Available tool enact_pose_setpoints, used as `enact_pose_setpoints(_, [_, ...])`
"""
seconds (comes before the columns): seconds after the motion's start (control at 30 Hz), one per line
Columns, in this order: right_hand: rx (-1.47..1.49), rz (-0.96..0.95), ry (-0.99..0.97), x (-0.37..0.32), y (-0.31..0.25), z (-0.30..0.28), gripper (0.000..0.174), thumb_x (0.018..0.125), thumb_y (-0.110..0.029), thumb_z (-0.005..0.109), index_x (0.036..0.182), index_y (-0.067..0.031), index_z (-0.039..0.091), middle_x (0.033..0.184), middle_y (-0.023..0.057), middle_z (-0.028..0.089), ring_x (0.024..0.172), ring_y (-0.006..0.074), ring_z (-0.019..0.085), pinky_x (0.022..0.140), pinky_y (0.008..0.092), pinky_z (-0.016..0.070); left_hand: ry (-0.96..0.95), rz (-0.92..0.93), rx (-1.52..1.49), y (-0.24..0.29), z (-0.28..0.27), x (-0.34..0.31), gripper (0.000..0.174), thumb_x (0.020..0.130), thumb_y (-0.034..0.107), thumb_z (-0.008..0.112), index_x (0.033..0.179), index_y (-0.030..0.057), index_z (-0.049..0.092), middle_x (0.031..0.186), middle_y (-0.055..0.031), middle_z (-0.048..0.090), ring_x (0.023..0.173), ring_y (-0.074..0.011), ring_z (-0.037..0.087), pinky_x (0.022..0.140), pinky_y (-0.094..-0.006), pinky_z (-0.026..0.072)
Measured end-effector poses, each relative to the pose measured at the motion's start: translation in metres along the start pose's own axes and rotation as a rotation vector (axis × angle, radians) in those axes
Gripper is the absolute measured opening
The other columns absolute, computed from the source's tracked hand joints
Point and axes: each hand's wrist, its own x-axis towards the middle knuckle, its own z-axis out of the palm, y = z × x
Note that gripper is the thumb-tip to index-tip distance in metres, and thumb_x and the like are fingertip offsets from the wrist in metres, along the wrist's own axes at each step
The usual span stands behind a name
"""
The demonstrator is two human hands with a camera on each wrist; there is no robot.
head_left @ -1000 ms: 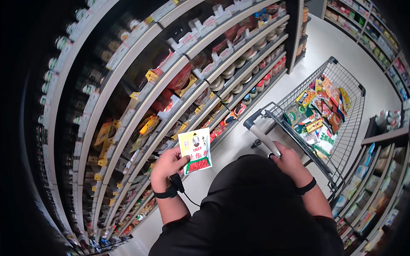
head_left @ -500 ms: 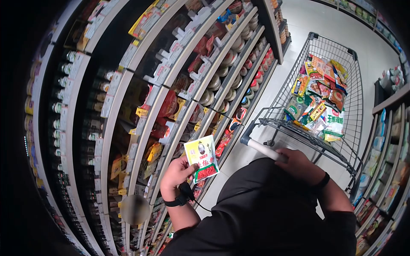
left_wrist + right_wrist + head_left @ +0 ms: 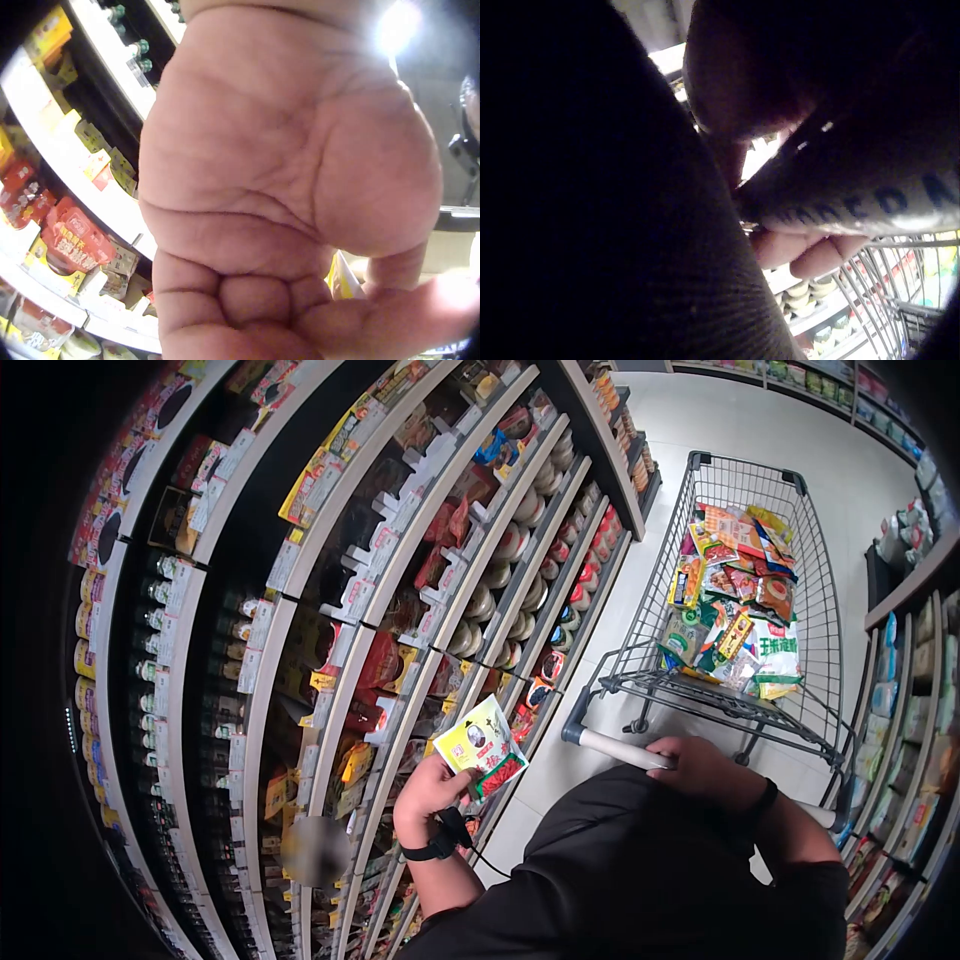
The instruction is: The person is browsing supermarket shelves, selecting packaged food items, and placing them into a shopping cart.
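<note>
In the head view my left hand [image 3: 432,792] pinches a flat seasoning packet [image 3: 482,742] between thumb and fingers. It is yellow and white, with a portrait, red characters and red chilies on a green band. The left wrist view shows my palm [image 3: 292,150] and curled fingers, with just a sliver of the packet [image 3: 345,279] showing. My right hand [image 3: 702,768] grips the pale handle [image 3: 610,746] of a shopping cart. Dark and close in the right wrist view, that handle [image 3: 885,206] carries blue lettering, and fingertips [image 3: 821,255] show beneath it.
The wire cart [image 3: 660,500] stands ahead on the right, holding several bagged foods [image 3: 745,595]. Tall shelves [image 3: 380,600] of jars and packets line the left side. More shelving [image 3: 900,740] stands close on the right. Pale floor [image 3: 640,420] runs beyond the cart.
The head view has swung, and the shelves show at a different angle. The packet has tilted and sits slightly further right in view. My right hand stays on the cart handle.
</note>
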Motion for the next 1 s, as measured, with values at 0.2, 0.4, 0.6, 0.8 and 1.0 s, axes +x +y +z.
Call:
enact_pose_setpoints(0.2, [0.290,0.203,-0.095,-0.023,0.003,-0.027,0.034,0.086,-0.027,0.071,0.109,-0.0017,0.067,0.090,0.0080,0.070,0.085,0.0167,0.065,0.078,0.0309,0.0499,0.001,-0.005,0.030,0.021,0.021,-0.001,0.019,0.089,0.002,0.060,0.107,-0.0044,0.060,0.082,-0.0076,0.068,0.056,-0.0139,0.065,0.054,-0.0268,0.0516])
enact_pose_setpoints(0.4, [0.225,0.207,-0.073,-0.024,0.024,-0.029,0.032,0.087,-0.026,0.070,0.106,0.0005,0.068,0.094,0.0106,0.071,0.088,0.0170,0.065,0.081,0.0297,0.0498,-0.019,0.030,0.068,0.025,0.025,0.008,0.018,0.095,0.005,0.058,0.110,-0.0052,0.056,0.088,-0.0076,0.067,0.063,-0.0149,0.068,0.060,-0.0280,0.0541])
enact_pose_setpoints(0.6, [0.214,0.158,-0.015,-0.028,0.031,-0.028,0.031,0.087,-0.025,0.071,0.104,0.0008,0.069,0.094,0.0105,0.071,0.086,0.0165,0.065,0.080,0.0301,0.0504,-0.080,-0.011,0.173,0.050,0.031,0.014,0.017,0.098,0.010,0.056,0.108,-0.0032,0.055,0.087,-0.0057,0.067,0.067,-0.0129,0.069,0.063,-0.0273,0.0509])
enact_pose_setpoints(0.8, [0.196,0.138,0.003,-0.030,0.017,-0.036,0.027,0.089,-0.025,0.069,0.093,0.0012,0.070,0.072,0.0040,0.068,0.069,0.0097,0.060,0.067,0.0284,0.0489,-0.056,-0.012,0.162,0.063,0.034,0.021,0.019,0.098,0.014,0.057,0.105,-0.0037,0.057,0.078,-0.0063,0.069,0.066,-0.0132,0.068,0.064,-0.0285,0.0506])
enact_pose_setpoints(1.0, [0.191,0.164,-0.051,-0.025,0.019,-0.043,0.031,0.092,-0.029,0.066,0.085,0.0011,0.070,0.054,-0.0031,0.049,0.055,0.0046,0.042,0.052,0.0288,0.0397,-0.066,-0.020,0.366,0.030,0.025,0.043,0.027,0.097,0.024,0.059,0.094,-0.0016,0.065,0.071,-0.0091,0.072,0.063,-0.0152,0.065,0.064,-0.0322,0.0488])
